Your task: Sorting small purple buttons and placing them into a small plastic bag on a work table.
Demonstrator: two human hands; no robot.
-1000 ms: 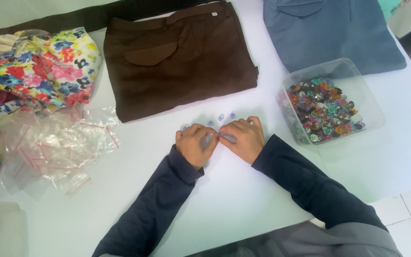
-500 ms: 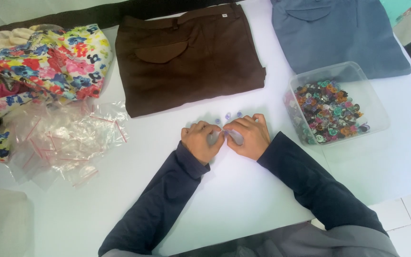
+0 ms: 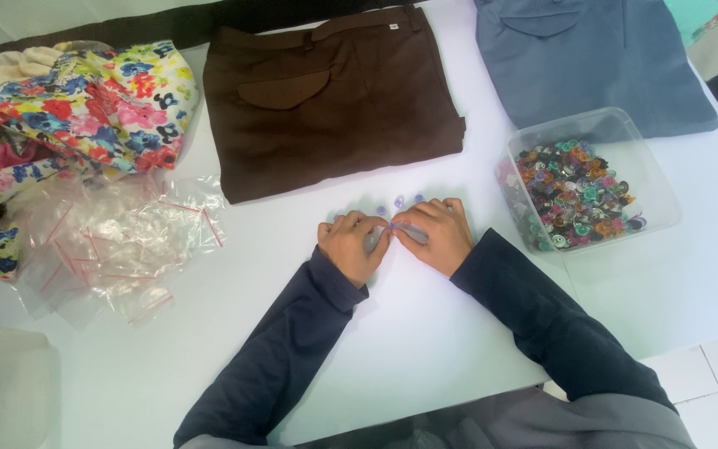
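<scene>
Where hands meet, both pinch small clear bag; contents hidden.

Bright, even daylight washes the white worktop with only faint, soft shadows beneath the sleeves, a mild sheen glints off the clear plastic bags near its left edge, and the picture is slightly soft overall, with wide-angle bending toward the corners.
</scene>
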